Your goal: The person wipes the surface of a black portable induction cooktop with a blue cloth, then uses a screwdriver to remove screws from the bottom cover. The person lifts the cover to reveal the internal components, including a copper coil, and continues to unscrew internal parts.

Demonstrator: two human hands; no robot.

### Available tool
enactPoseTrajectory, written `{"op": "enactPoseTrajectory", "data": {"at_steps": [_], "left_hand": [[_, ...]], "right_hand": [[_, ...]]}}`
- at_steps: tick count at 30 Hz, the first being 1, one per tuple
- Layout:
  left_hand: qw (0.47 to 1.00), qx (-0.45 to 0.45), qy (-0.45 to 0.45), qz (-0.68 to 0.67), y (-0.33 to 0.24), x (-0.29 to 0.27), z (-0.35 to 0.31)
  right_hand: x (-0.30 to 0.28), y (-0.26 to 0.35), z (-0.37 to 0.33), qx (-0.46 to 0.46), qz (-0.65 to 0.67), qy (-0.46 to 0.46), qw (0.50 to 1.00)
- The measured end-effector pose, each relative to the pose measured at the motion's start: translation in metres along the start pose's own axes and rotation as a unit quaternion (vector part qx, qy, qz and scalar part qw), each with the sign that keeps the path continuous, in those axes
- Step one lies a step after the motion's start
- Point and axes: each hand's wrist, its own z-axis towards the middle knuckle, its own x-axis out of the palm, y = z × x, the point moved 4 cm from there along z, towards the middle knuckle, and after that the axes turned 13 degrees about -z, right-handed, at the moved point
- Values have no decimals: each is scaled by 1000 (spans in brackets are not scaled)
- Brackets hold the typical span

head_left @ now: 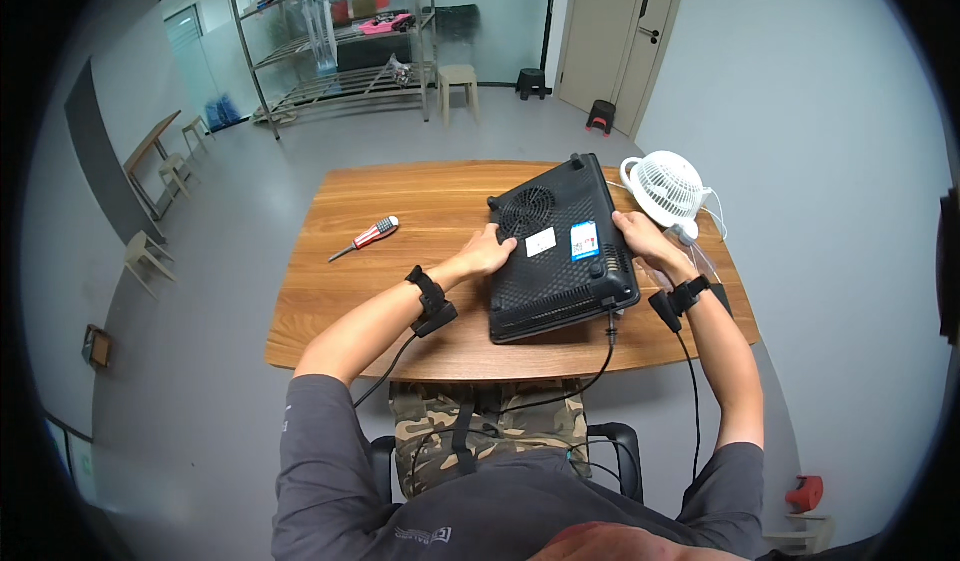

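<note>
A black induction cooker [560, 281] is tilted over the table with its underside toward me, showing a round vent grille, small feet and two labels. My left hand [487, 252] grips its left edge, thumb on the underside. On the opposite edge my right hand [645, 238] is closed around the casing; some of its fingers are hidden behind. A black power cord [611, 346] runs from the near right corner down toward my lap. To the left lies a screwdriver [366, 237] with a red, white and dark handle.
The wooden table [420, 196] has a white fan [668, 187] with its cable at the back right. Cables trail from black bands on both wrists. Farther off stand a metal shelf rack [340, 66], a beige stool [458, 79] and small stools by the door.
</note>
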Motion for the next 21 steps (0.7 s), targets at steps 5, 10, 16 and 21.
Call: {"op": "enactPoseTrajectory", "data": {"at_steps": [5,10,16,21], "left_hand": [[997,-68,-17,25,42,-18,-11],[994,-68,-33,85,61,-41,-31],[988,-55,-42,136,73,-56,-43],[984,-27,-51,166,77,-62,-45]], "right_hand": [[61,7,-7,58,10,54,997],[99,-2,7,88,-63,62,992],[118,26,14,61,-226,78,969],[131,24,18,21,-265,109,958]]}}
